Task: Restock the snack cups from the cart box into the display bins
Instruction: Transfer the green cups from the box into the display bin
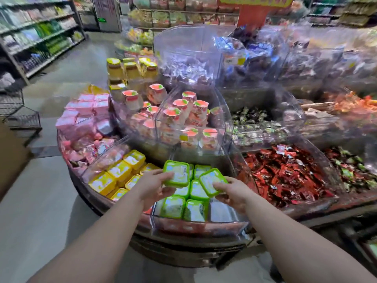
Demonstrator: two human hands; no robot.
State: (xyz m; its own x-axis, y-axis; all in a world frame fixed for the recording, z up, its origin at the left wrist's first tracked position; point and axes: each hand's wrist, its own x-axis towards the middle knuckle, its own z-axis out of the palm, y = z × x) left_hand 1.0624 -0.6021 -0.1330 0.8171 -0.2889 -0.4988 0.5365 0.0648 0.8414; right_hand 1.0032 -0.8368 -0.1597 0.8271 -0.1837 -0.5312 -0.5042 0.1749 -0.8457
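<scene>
Left hand (152, 185) grips one green snack cup (177, 176) by its edge; right hand (232, 193) pinches another (212, 181); both are over the clear front bin (224, 218) (part filled); risk: shallow edge holds may slip, toppling stacked cups

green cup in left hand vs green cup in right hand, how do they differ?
The left-hand cup sits higher and farther back, nearly square to the camera; the right-hand cup is lower and turned at an angle. The left hand grips its cup from the left edge; the right hand pinches its cup at the near right corner. Both are green-rimmed rectangular cups with pale lids, held above the green-cup bin.
</scene>
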